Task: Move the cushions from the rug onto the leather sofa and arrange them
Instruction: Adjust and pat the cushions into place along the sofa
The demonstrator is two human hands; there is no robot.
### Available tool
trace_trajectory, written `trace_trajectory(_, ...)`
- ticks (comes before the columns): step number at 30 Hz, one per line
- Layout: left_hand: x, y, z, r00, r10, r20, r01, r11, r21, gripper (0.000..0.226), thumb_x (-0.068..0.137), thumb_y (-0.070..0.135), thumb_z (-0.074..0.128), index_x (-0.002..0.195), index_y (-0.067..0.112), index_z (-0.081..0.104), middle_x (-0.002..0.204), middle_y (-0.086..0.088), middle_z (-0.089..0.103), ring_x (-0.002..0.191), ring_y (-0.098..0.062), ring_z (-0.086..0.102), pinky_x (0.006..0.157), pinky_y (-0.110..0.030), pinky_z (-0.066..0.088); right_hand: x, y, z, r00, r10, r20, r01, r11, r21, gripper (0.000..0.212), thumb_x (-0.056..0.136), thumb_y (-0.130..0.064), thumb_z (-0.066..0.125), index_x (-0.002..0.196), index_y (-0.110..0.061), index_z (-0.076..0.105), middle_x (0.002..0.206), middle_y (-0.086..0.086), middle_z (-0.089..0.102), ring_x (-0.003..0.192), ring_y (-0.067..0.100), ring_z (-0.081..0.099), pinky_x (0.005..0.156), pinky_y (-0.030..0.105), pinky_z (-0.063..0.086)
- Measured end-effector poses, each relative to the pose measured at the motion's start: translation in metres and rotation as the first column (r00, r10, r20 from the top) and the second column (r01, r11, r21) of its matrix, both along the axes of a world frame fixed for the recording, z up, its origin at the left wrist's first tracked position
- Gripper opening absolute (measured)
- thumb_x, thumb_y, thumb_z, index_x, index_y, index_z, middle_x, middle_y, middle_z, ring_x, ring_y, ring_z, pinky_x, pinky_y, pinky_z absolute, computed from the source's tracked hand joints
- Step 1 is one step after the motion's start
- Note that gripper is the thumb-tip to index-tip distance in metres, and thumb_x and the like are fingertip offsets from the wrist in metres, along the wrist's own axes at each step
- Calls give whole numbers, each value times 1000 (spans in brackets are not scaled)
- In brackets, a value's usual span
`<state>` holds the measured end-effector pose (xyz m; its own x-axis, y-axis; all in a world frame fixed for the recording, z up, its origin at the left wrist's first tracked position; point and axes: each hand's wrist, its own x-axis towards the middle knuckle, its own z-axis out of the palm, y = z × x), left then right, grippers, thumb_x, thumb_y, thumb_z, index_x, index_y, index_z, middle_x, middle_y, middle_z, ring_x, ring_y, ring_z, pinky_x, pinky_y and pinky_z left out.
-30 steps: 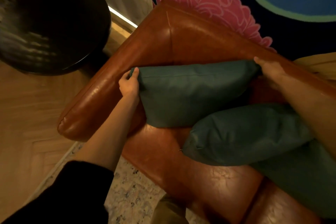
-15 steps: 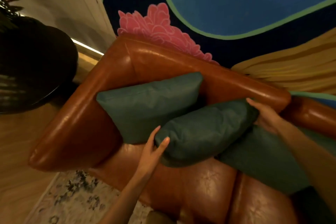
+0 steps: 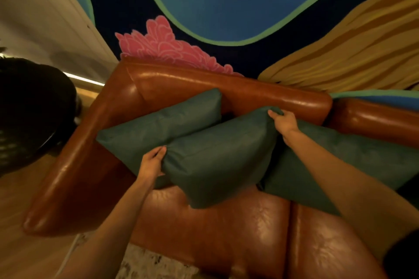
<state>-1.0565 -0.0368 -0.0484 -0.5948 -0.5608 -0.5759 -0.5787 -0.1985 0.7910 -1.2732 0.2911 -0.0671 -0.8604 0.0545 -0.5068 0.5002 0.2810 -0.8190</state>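
sofa (image 3: 204, 229), leather, carries all three teal cushions near its arm end. right cushion (image 3: 367, 161) lies along the seat. left cushion (image 3: 163, 122) leans in the corner, propped by arm and back. middle cushion (image 3: 217, 161) sits tilted, overlapping both, probably mid-adjustment. left hand (image 3: 152, 162) grips its lower left corner and right hand (image 3: 283, 121) pinches its top corner, fingers curled, opposite corners giving control to stand it upright.
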Motion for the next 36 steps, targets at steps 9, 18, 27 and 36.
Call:
trace_trajectory(9, 6, 28, 12, 999, -13, 29, 25, 887, -460, 36, 88, 33, 66, 114, 9, 69, 106, -12, 71, 103, -25, 64, 94, -33, 47, 0, -26, 12, 981, -174, -89, 171, 984, -38, 54, 87, -46, 65, 119, -3, 66, 118, 12, 68, 109, 26, 63, 103, 41, 48)
trace_trajectory(18, 49, -12, 8, 999, 30, 23, -16, 876, -483, 33, 88, 38, 64, 104, 10, 73, 98, -12, 74, 97, -23, 67, 85, -38, 52, 30, -48, 13, 991, -90, -96, 87, 996, -33, 38, 91, -40, 62, 111, -9, 70, 110, 5, 70, 106, 21, 65, 103, 37, 48)
trace_trajectory(27, 42, -31, -22, 999, 44, 32, -31, 948, -318, 39, 75, 56, 67, 95, 22, 74, 94, -4, 74, 95, -23, 69, 88, -48, 55, 17, -71, 2, 988, 36, -153, -17, 992, 125, 45, 95, -39, 56, 107, 2, 69, 108, 14, 70, 104, 27, 65, 93, 33, 50)
trace_trajectory(36, 26, -24, -16, 994, -93, 56, 103, 971, -214, 30, 82, 48, 66, 94, 21, 74, 92, -1, 74, 91, -20, 70, 87, -46, 56, -8, -56, 4, 976, 64, -209, -15, 973, 229, 41, 96, -38, 56, 78, -2, 64, 79, 4, 61, 79, 18, 58, 75, 25, 43)
